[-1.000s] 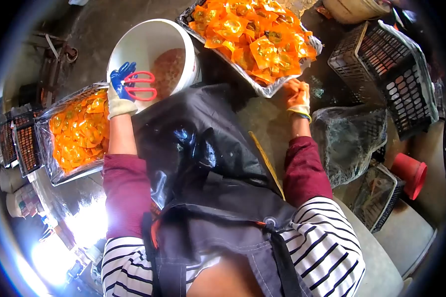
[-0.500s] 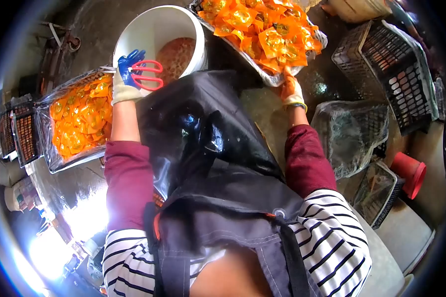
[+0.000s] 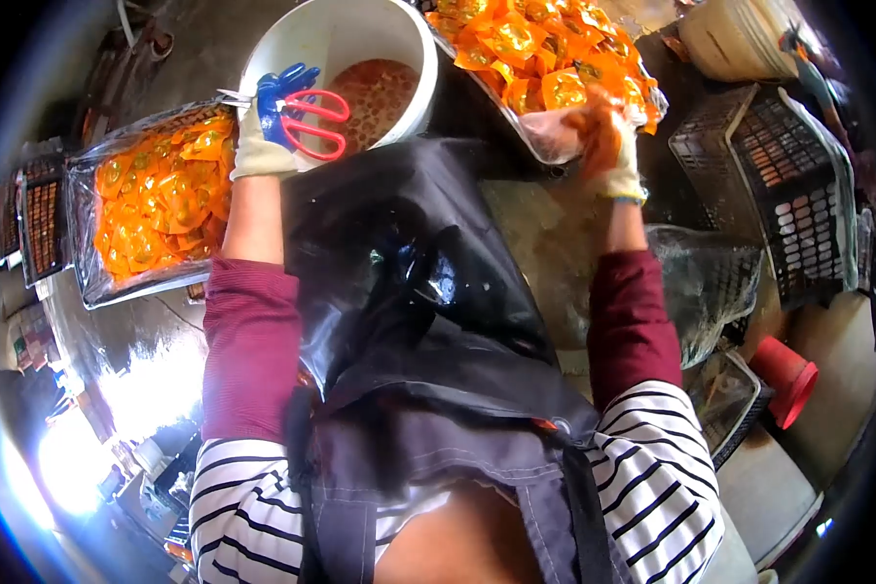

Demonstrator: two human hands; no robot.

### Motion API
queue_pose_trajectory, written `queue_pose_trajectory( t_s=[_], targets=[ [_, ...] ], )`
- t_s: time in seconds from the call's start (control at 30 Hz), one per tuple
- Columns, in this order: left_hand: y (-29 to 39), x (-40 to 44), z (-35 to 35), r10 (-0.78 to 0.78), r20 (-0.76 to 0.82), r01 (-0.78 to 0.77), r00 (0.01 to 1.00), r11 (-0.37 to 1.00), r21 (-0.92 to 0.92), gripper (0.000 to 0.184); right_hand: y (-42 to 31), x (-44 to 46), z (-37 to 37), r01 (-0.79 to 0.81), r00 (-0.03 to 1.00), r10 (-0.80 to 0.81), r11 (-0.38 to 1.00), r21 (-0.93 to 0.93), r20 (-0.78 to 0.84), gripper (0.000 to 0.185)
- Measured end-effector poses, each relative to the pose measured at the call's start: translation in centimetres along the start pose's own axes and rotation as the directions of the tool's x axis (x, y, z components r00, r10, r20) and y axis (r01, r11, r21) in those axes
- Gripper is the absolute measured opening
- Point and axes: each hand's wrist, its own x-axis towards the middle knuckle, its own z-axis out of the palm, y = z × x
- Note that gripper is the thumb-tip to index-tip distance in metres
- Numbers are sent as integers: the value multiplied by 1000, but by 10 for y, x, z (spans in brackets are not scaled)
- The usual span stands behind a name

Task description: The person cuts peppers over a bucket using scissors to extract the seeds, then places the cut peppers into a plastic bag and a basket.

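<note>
Because the blue-and-cream-gloved left hand (image 3: 271,122) clasps red-handled metal scissors (image 3: 311,127), perhaps only the stained-gloved right hand (image 3: 603,138), whose blurred grip I cannot tell, attends the film-lined black crate (image 3: 547,141).

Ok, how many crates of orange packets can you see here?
2 clearly: the left crate beside the left hand, and the right crate, cut off by the top edge, by the right hand. More may be hidden: what the left-edge crates hold can't be told.

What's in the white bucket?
Inside the white bucket is reddish-brown, lumpy-looking stuff. It hides the bottom. The left hand and red-handled scissors cover part of the inside wall.
</note>
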Motion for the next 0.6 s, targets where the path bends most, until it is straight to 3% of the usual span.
queue_pose_trajectory(
  t_s=[0.07,0.17,0.2,0.3,0.37,0.43,0.47,0.5,0.53,0.57,0.6],
  targets=[
    [-2,-1,-2,25,21,-25,999,1000,11,51,-9,33,25,61,997,-58,996,63,-42,22],
    [0,-5,1,45,37,-45,998,999,-9,46,-11,92,25,-66,993,73,995,77,-92,19],
    [2,-7,4,45,25,-45,999,999,14,46,3,130,5,-100,969,133,981,164,-208,15],
    [1,-4,0,36,67,-32,997,998,-52,47,6,169,-9,-152,981,141,986,-75,-131,10],
    [4,-4,3,41,75,-37,996,998,-52,47,-5,176,3,-101,993,94,990,-104,-70,14],
    [4,-4,9,48,85,-44,995,998,-43,48,-2,198,-11,-105,971,115,993,-57,209,24],
    [5,-6,15,42,55,-37,998,997,-74,48,-12,198,-5,-196,968,205,978,-69,146,22],
    [6,-7,17,25,62,-20,998,996,-88,48,-22,193,-4,-216,912,208,976,-15,354,28],
    [6,-6,17,16,69,-9,998,995,-103,48,-25,189,4,-3,947,83,968,-251,311,32],
    [6,-5,15,28,81,-22,996,997,-75,48,-33,174,24,171,964,-43,854,-491,262,37],
    [6,-6,14,39,92,-35,995,998,-44,49,-57,167,38,346,935,-124,531,-774,332,36]
  ],
)
